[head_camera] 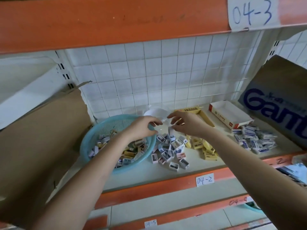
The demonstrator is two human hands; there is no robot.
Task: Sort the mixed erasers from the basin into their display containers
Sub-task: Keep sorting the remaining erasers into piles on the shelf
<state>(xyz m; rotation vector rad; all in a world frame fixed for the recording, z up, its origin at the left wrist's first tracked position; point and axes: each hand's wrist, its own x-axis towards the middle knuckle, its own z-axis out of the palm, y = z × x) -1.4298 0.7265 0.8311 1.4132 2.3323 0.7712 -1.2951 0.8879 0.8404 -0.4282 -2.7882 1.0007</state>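
forearms: both bare, reaching in from the bottom edge, converging over the shelf
left hand (143, 128): above the right rim of the basin, fingers (156, 122) curled and pinched on the edge of a clear plastic container
right hand (187, 124): just right of it, fingers (172, 115) bent and pinched on the same container's other side
clear container (160, 123): held between the two hands – transparent, hard to outline; a white round lid-like piece shows just behind it
basin (93, 140): light blue, perforated, sitting left on the shelf, part full of mixed erasers (132, 150) – white, blue-striped and yellow sleeves jumbled together
loose pile (171, 151): white-sleeved erasers with dark print, on the shelf just right of the basin, touching its rim at the near side
yellow erasers (204, 146): small heap just right of that pile
blue-striped erasers (254, 140): separate heap further right, in front of the white tray
white tray (230, 113): open red-and-white carton at the back, looks empty inside
yellow box (199, 112): open display carton behind the right hand, partly hidden
shelf (166, 175): pale surface, orange front beam, paper tag "04-2" (204, 180)
upper beam: orange, tag "04-3" (252, 13)
cardboard: brown sheet leaning at left (41, 138); printed carton with blue lettering tilted at right (279, 100)
back wall: white wire grid over tiles
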